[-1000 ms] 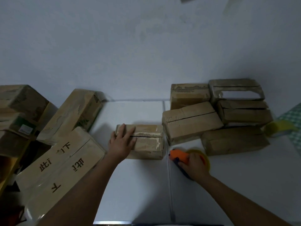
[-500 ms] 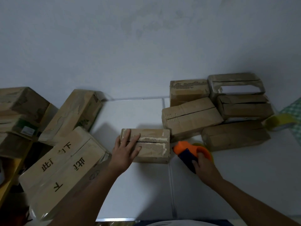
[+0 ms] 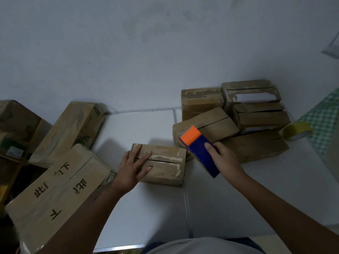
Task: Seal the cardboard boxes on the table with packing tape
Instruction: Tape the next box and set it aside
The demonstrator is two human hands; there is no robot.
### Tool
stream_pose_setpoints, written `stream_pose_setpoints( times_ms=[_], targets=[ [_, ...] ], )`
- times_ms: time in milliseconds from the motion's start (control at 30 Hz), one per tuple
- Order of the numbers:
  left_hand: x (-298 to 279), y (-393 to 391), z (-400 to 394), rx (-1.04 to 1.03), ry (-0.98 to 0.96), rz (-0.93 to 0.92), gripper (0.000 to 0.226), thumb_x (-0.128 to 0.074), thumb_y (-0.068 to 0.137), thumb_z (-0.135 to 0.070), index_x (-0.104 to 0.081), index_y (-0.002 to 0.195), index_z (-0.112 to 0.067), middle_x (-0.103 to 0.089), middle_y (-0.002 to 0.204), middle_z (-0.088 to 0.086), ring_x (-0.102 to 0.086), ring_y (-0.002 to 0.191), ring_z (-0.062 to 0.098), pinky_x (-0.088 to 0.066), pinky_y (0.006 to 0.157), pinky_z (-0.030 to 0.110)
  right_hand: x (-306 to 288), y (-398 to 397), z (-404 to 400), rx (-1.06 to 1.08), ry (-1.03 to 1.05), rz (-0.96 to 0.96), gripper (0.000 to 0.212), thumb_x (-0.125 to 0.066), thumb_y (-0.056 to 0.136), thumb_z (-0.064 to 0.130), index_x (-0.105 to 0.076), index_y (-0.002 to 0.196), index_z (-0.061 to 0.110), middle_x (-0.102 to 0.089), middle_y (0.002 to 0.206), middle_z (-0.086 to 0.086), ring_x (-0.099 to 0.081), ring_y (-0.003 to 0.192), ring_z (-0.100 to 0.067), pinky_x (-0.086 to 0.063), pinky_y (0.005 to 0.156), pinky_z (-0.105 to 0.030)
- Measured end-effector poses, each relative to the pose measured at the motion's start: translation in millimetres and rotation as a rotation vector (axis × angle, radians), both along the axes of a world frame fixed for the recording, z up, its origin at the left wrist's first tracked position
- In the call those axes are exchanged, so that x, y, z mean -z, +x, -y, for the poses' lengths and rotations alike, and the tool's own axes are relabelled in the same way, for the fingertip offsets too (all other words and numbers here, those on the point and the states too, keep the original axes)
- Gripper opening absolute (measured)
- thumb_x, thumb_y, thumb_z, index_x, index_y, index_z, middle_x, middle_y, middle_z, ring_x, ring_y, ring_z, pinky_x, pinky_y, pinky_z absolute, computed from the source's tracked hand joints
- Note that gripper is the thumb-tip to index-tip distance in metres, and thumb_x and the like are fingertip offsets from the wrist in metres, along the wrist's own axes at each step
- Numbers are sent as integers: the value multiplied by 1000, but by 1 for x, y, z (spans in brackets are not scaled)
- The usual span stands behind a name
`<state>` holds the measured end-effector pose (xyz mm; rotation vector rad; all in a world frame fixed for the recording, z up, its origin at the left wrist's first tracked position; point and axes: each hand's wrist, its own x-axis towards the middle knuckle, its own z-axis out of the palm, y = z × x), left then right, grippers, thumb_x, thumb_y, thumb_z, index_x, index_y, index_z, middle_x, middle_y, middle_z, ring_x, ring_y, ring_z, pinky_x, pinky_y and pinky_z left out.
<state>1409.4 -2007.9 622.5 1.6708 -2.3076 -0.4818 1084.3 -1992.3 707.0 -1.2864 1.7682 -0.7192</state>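
Observation:
A small cardboard box [image 3: 166, 163] lies on the white table [image 3: 146, 217] in front of me, its top flaps meeting along a dark seam with torn paper residue. My left hand [image 3: 134, 165] rests flat on the box's left end, fingers spread across the seam. My right hand [image 3: 224, 158] grips a tape dispenser [image 3: 200, 151] with a blue body and orange end, lifted just right of the box. A pile of several small boxes [image 3: 233, 121] sits behind the dispenser.
A yellowish tape roll [image 3: 296, 132] lies right of the pile, by a green checked cloth [image 3: 324, 120]. Larger boxes crowd the left: one printed with black characters [image 3: 58, 195], another leaning by the wall [image 3: 69, 131], more stacked at the far left [image 3: 16, 129].
My right hand has lifted the tape dispenser off the table and tilted it up beside the small box. My left hand stays on the box's left end, which moved nearer.

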Motion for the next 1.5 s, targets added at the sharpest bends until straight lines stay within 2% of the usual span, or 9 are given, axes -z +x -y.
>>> stream_pose_setpoints(
  times_ms=[133,333,633,800,967,1133,1267,1400,1500],
  targets=[
    [0,-7,-13,-51,65,23,76,-23,89,-78,-48,145,-33,-24,161,9,-31,140,46,-31,111,59,-22,20,6,-113,-100,-33,57,-44,80,72,-61,80,17,-65,72,3,-60,60,-6,-42,54,-22],
    [5,-21,-41,13,34,4,50,-47,97,-57,-49,143,-38,-29,159,3,-37,133,40,-40,103,54,-27,58,17,-318,-127,-110,78,-37,67,86,-60,70,12,-64,63,-2,-59,54,-10,-41,51,-24],
    [-6,-41,-34,61,-34,-116,42,-50,96,-50,-69,120,-21,-59,132,6,-46,123,33,-45,96,50,-13,61,7,-347,-103,-220,64,-38,72,81,-55,62,20,-59,57,4,-56,51,-2,-34,45,-14],
    [2,-35,-30,71,104,-179,48,-51,96,-50,-56,137,-25,-41,152,2,-31,141,32,-31,113,49,-13,57,5,-297,-92,-182,73,-40,71,83,-58,68,12,-63,62,-1,-59,52,-8,-38,48,-19],
    [-14,-30,-21,90,158,-271,30,-58,99,-20,-63,128,-24,-44,150,-1,-27,146,16,-14,122,36,-5,54,0,-271,-93,-182,59,-50,83,70,-51,64,14,-59,61,-3,-58,56,-14,-39,53,-26],
    [-59,-39,-13,-464,503,-727,23,-54,101,-29,-76,96,-35,-75,101,-10,-65,108,19,-50,98,41,-2,56,-1,-265,-110,-184,58,-44,77,77,-46,61,22,-54,57,3,-54,52,-6,-35,51,-20],
    [-81,-46,-3,-474,953,-924,46,-42,102,-50,-73,107,-17,-76,104,7,-71,100,20,-55,89,34,-4,54,-2,-276,-81,-186,63,-37,71,83,-50,65,21,-59,61,2,-58,55,-7,-40,51,-22],
    [-89,-46,6,-561,1008,-1107,32,-56,97,-41,-73,94,-14,-76,95,8,-74,83,15,-57,66,26,-4,54,0,-298,-82,-182,61,-42,78,77,-55,70,18,-63,68,1,-62,61,-9,-45,55,-25],
    [-89,-43,9,-550,996,-1124,29,-62,94,-31,-73,104,-7,-76,100,12,-74,86,15,-57,65,23,-3,54,0,-301,-89,-177,61,-43,79,76,-56,72,17,-64,69,1,-62,61,-9,-47,55,-25]
  ],
)
